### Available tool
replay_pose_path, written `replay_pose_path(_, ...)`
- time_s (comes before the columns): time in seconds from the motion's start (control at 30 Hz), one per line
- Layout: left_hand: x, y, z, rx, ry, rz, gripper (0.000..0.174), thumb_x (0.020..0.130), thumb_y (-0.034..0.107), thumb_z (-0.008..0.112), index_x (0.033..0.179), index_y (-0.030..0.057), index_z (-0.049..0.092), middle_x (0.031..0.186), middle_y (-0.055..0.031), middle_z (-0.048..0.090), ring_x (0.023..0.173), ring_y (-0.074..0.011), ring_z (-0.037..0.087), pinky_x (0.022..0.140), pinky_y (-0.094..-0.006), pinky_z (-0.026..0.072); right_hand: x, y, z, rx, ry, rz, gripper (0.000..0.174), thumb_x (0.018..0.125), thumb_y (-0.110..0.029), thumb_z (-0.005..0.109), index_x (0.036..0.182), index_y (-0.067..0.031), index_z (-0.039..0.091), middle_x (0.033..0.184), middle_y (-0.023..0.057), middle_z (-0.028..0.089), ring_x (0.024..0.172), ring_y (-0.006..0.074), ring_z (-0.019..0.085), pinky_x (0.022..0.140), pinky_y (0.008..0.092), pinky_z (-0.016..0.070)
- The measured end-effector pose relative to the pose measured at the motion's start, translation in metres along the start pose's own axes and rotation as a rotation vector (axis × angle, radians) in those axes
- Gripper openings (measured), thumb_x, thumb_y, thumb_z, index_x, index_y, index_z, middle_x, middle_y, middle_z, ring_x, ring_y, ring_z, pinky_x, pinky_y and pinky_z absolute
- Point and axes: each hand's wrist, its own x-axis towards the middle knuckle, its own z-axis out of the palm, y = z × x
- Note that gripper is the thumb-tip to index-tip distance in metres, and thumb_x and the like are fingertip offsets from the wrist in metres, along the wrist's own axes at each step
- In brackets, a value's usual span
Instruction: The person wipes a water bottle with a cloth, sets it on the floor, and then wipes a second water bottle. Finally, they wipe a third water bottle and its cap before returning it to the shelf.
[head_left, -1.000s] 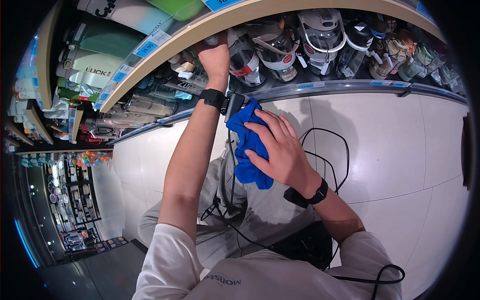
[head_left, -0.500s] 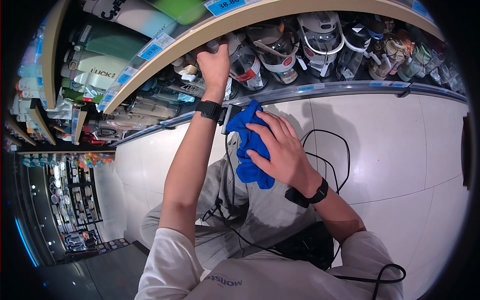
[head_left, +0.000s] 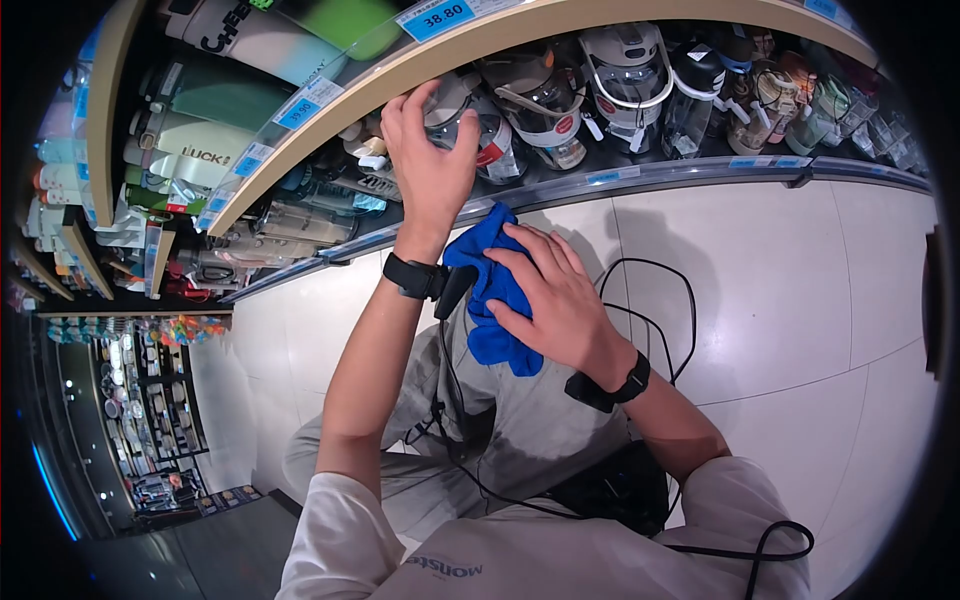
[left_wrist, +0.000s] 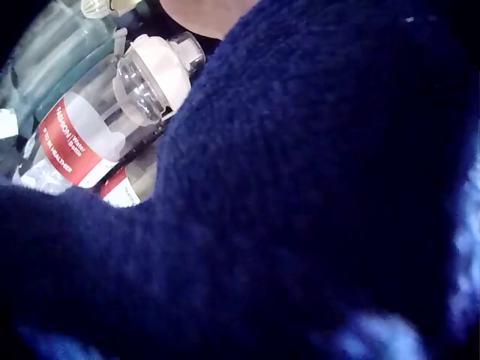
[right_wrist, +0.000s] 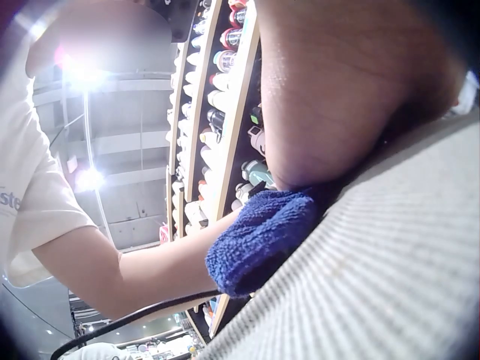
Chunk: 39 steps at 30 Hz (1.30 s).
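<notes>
- Since a second ago the left grip [head_left: 432,168] has drawn back from under the upper shelf [head_left: 365,85], and its wrist sits lower. The right grip [head_left: 560,300] and its blue cloth [head_left: 483,270] have hardly shifted.
- From where I stand, the left grip's fingers and thumb are wrapped round the grey-lidded top of a clear bottle [head_left: 450,100], which stands on the lower shelf near its front.
- That bottle looks like hard, smooth plastic and probably empty, so I'd judge it light and stiff but a bit slippery. The lid end, where it is held now, seems the surest place, or lower round the body.
- The right grip is closed over the bunched cloth and holds it against the knee [head_left: 520,420]. The cloth is soft and limp, with loose ends above the fingertips and below the thumb. It also covers most of the left wrist view.
- Room is tight. The upper shelf's edge hangs just over the lid, other bottles crowd in on the right, and the price rail [head_left: 680,172] runs along the front just below.
- Free space lies out toward the person, over the tiled floor [head_left: 780,300], though a black cable [head_left: 650,290] loops near the right wrist.
</notes>
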Motion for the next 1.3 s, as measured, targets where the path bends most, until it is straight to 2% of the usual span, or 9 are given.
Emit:
replay_pose_path(0.07, -0.002, 0.005, -0.007, -0.001, -0.052, 0.167, 0.032, 0.092, 0.016, 0.073, 0.121, 0.0026, 0.067, 0.126, -0.0157, 0.064, 0.123, -0.0334, 0.058, 0.11, -0.043, 0.0425, 0.0, 0.0, 0.0, 0.0, 0.003, -0.004, 0.053, 0.094, -0.034, 0.072, 0.14, -0.0118, 0.057, 0.148, 0.0176, 0.049, 0.142, 0.0374, 0.045, 0.123, 0.0535, 0.0295)
replay_pose_path(0.2, 0.001, 0.005, -0.009, -0.199, -0.217, 0.166, 0.027, 0.09, 0.015, 0.073, 0.115, 0.005, 0.07, 0.124, -0.0121, 0.065, 0.112, -0.0337, 0.06, 0.102, -0.041, 0.0468, -0.001, 0.0, 0.001, 0.003, 0.007, -0.002, 0.054, 0.093, -0.034, 0.072, 0.139, -0.0112, 0.056, 0.148, 0.0177, 0.048, 0.142, 0.0373, 0.045, 0.123, 0.0537, 0.0293)
replay_pose_path(0.27, 0.011, 0.013, -0.007, -0.34, -0.422, 0.087, 0.027, 0.091, 0.014, 0.072, 0.117, 0.0058, 0.071, 0.123, -0.0122, 0.065, 0.11, -0.0312, 0.063, 0.098, -0.0381, 0.0499, -0.001, 0.0, 0.002, 0.004, 0.008, -0.009, 0.054, 0.093, -0.034, 0.072, 0.139, -0.0111, 0.057, 0.148, 0.0177, 0.048, 0.142, 0.0373, 0.045, 0.123, 0.0537, 0.0293)
replay_pose_path(0.3, 0.014, 0.013, -0.005, -0.287, -0.454, 0.097, 0.04, 0.092, 0.02, 0.072, 0.13, 0.0081, 0.067, 0.128, -0.0149, 0.062, 0.114, -0.0324, 0.064, 0.099, -0.0385, 0.051, -0.001, 0.0, 0.002, 0.004, 0.005, -0.005, 0.054, 0.093, -0.034, 0.073, 0.138, -0.0108, 0.057, 0.149, 0.0177, 0.048, 0.142, 0.0373, 0.045, 0.123, 0.0536, 0.0292)
replay_pose_path(0.43, 0.023, 0.022, 0.005, -0.125, -0.443, 0.076, 0.059, 0.09, 0.03, 0.074, 0.143, 0.0092, 0.058, 0.134, -0.0204, 0.058, 0.115, -0.0366, 0.065, 0.1, -0.0425, 0.0518, -0.001, 0.002, 0.003, 0.01, 0.005, -0.004, 0.053, 0.092, -0.034, 0.073, 0.137, -0.01, 0.057, 0.148, 0.018, 0.048, 0.142, 0.0372, 0.045, 0.123, 0.0533, 0.029)
replay_pose_path(0.53, 0.031, 0.036, 0.009, -0.05, -0.464, -0.021, 0.074, 0.091, 0.032, 0.077, 0.154, 0.0083, 0.047, 0.139, -0.0222, 0.056, 0.126, -0.0312, 0.061, 0.102, -0.0384, 0.0528, -0.001, 0.002, 0.003, 0.013, 0.008, -0.001, 0.053, 0.092, -0.033, 0.074, 0.136, -0.0095, 0.058, 0.148, 0.0184, 0.049, 0.142, 0.0375, 0.045, 0.123, 0.0531, 0.0291)
replay_pose_path(0.6, 0.037, 0.04, 0.013, 0.026, -0.521, -0.045, 0.078, 0.09, 0.039, 0.076, 0.153, 0.0054, 0.046, 0.14, -0.026, 0.056, 0.129, -0.0371, 0.06, 0.103, -0.0412, 0.0523, -0.001, 0.002, 0.003, 0.013, 0.012, -0.002, 0.053, 0.092, -0.033, 0.074, 0.136, -0.0093, 0.058, 0.147, 0.0186, 0.049, 0.142, 0.0376, 0.045, 0.123, 0.0531, 0.0291)
replay_pose_path(0.83, 0.048, 0.031, 0.03, 0.113, -0.538, 0.015, 0.08, 0.088, 0.047, 0.075, 0.151, 0.0046, 0.049, 0.138, -0.0296, 0.06, 0.126, -0.0456, 0.06, 0.107, -0.049, 0.0487, -0.001, 0.002, 0.002, 0.012, 0.008, -0.003, 0.055, 0.09, -0.033, 0.075, 0.136, -0.0084, 0.058, 0.146, 0.0196, 0.05, 0.141, 0.0383, 0.045, 0.123, 0.0532, 0.0294)
replay_pose_path(1.3, 0.033, 0.033, 0.033, 0.234, -0.402, 0.063, 0.069, 0.087, 0.036, 0.074, 0.143, -0.0003, 0.057, 0.12, -0.0376, 0.062, 0.118, -0.0508, 0.061, 0.101, -0.0491, 0.0537, -0.001, 0.001, 0.003, 0.001, 0.025, -0.009, 0.054, 0.09, -0.033, 0.075, 0.135, -0.0069, 0.058, 0.144, 0.0202, 0.05, 0.14, 0.0388, 0.046, 0.123, 0.053, 0.0298)
